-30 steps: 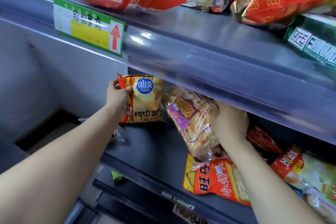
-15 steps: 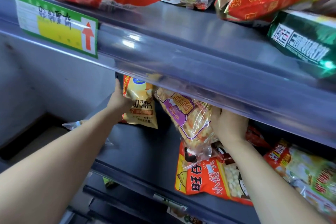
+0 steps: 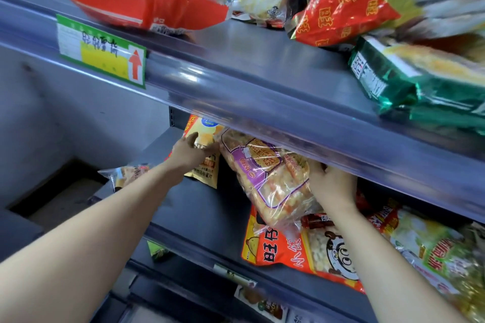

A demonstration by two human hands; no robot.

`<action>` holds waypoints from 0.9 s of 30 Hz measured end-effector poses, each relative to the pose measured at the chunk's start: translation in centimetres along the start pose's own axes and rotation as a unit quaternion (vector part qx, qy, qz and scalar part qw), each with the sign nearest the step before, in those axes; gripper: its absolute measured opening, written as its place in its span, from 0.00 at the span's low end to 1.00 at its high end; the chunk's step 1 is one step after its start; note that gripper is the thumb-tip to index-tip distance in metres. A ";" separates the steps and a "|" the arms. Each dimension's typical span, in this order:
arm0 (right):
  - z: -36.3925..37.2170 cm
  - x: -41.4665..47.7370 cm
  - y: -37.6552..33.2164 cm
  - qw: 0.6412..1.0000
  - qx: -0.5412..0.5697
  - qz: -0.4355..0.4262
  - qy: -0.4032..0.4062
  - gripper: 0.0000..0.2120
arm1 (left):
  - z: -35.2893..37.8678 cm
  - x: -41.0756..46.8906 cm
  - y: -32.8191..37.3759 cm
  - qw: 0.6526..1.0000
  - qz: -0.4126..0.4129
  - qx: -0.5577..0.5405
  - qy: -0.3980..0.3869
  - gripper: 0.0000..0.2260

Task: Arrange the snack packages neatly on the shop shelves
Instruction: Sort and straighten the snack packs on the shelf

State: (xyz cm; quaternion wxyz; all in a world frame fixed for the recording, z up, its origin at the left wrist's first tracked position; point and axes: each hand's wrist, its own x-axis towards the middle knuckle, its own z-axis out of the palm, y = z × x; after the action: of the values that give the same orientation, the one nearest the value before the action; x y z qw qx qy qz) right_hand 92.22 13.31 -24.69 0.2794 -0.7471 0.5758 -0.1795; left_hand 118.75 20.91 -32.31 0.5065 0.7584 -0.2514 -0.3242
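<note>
A yellow potato-chip bag [image 3: 207, 174] stands upright at the back left of the middle shelf [image 3: 196, 210]. My left hand [image 3: 190, 153] lies against its front with thumb and fingers spread, gripping nothing. Right beside it leans a clear bag of puffed snacks with a purple label [image 3: 267, 181], tilted with its top toward the chip bag. My right hand [image 3: 333, 183] grips this clear bag by its right side, partly under the upper shelf's rail. The bag's lower end rests over an orange-red packet [image 3: 278, 252] lying flat.
The upper shelf's clear plastic rail [image 3: 288, 118] carries a green and yellow price tag [image 3: 102, 57] and overhangs both hands. Red bags [image 3: 126, 0] and green packs [image 3: 420, 81] sit above. A small clear bag [image 3: 128, 173] lies at the shelf's left end. More packets [image 3: 433, 249] crowd the right.
My left hand has let go of the chip bag's edge and now rests flat on its front. The chip bag stands further back, and the clear bag has tilted closer to it.
</note>
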 end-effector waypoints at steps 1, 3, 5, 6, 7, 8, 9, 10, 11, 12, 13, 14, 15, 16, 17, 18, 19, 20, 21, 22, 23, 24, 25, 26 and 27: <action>0.2 0.2 0.6 0.998 -0.002 -0.053 0.044 0.12 | 0.5 -1.3 0.7 1.000 -0.013 -0.019 -0.010 0.44; 0.7 0.1 0.7 0.980 0.050 -0.109 0.158 0.08 | 1.6 -3.7 1.6 0.996 -0.045 -0.061 -0.041 0.37; 0.9 -0.4 0.9 0.972 0.108 -0.111 0.176 0.08 | 3.1 -6.3 2.4 0.988 -0.075 -0.089 -0.103 0.24; 1.0 -0.7 1.0 0.973 0.119 -0.108 0.167 0.09 | 3.8 -7.6 2.8 0.981 -0.085 -0.111 -0.131 0.23; 0.8 -1.1 1.0 0.973 0.126 -0.112 0.155 0.10 | 4.5 -8.9 3.1 0.973 -0.097 -0.137 -0.159 0.24; 0.5 -1.6 1.0 0.974 0.126 -0.124 0.141 0.10 | 4.9 -9.9 3.2 0.964 -0.098 -0.173 -0.177 0.24; 0.3 -2.1 1.1 0.973 0.136 -0.137 0.123 0.10 | 5.1 -11.0 3.3 0.955 -0.096 -0.209 -0.189 0.23; 0.0 -2.6 1.3 0.972 0.152 -0.150 0.098 0.10 | 5.0 -12.0 3.5 0.949 -0.090 -0.238 -0.186 0.20; -0.3 -3.2 1.6 0.969 0.166 -0.163 0.076 0.10 | 4.8 -13.0 3.6 0.945 -0.088 -0.259 -0.178 0.18; -0.6 -3.6 2.0 0.970 0.165 -0.173 0.053 0.11 | 4.5 -13.9 3.6 0.945 -0.086 -0.269 -0.164 0.17; -1.0 -4.0 2.4 0.969 0.167 -0.182 0.022 0.13 | 4.1 -15.0 3.7 0.947 -0.083 -0.272 -0.152 0.17; -1.3 -4.4 2.9 0.968 0.177 -0.178 -0.019 0.15 | 3.6 -15.7 3.6 0.949 -0.079 -0.270 -0.139 0.19; -1.7 -4.8 3.2 0.962 0.203 -0.170 -0.062 0.16 | 3.0 -16.6 3.7 0.952 -0.071 -0.268 -0.127 0.22; -2.1 -5.2 3.5 0.954 0.237 -0.152 -0.099 0.15 | 2.3 -17.5 3.8 0.957 -0.061 -0.257 -0.120 0.25; -2.5 -5.6 3.7 0.945 0.276 -0.128 -0.122 0.13 | 1.6 -18.4 4.0 0.961 -0.055 -0.245 -0.114 0.28; -2.9 -6.0 3.8 0.940 0.300 -0.102 -0.128 0.11 | 1.0 -19.5 4.2 0.966 -0.048 -0.227 -0.116 0.29; -3.1 -6.1 4.1 0.939 0.309 -0.080 -0.126 0.13 | 0.4 -20.8 4.4 0.968 -0.045 -0.211 -0.125 0.30; -3.4 -6.2 4.4 0.942 0.304 -0.057 -0.127 0.20 | -0.3 -21.9 4.5 0.969 -0.047 -0.200 -0.137 0.31; -3.6 -6.4 4.7 0.942 0.304 -0.037 -0.138 0.28 | -0.9 -23.1 4.5 0.969 -0.051 -0.191 -0.149 0.32; -3.9 -6.9 4.8 0.938 0.309 -0.016 -0.158 0.36 | -1.4 -24.2 4.6 0.968 -0.054 -0.182 -0.163 0.32; -4.2 -7.5 4.9 0.927 0.327 0.001 -0.181 0.43 | -1.9 -25.3 4.7 0.966 -0.056 -0.176 -0.181 0.33; -4.7 -8.2 5.0 0.910 0.359 0.018 -0.209 0.48 | -2.3 -26.2 4.7 0.963 -0.058 -0.172 -0.201 0.37; -5.2 -8.8 5.2 0.885 0.398 0.032 -0.239 0.48 | -2.5 -27.3 4.9 0.959 -0.061 -0.168 -0.219 0.41; -5.8 -9.5 5.3 0.855 0.440 0.039 -0.272 0.44 | -2.8 -28.1 5.1 0.955 -0.061 -0.167 -0.235 0.43; -6.5 -10.3 5.5 0.827 0.469 0.033 -0.306 0.37 | -3.1 -29.2 5.2 0.952 -0.060 -0.167 -0.249 0.43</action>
State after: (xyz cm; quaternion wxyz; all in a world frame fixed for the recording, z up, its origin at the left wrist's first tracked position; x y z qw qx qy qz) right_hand 81.36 20.87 -22.49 0.7643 -0.5228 0.3315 -0.1805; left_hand 101.43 41.57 -19.68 0.5271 0.5719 -0.2655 -0.5698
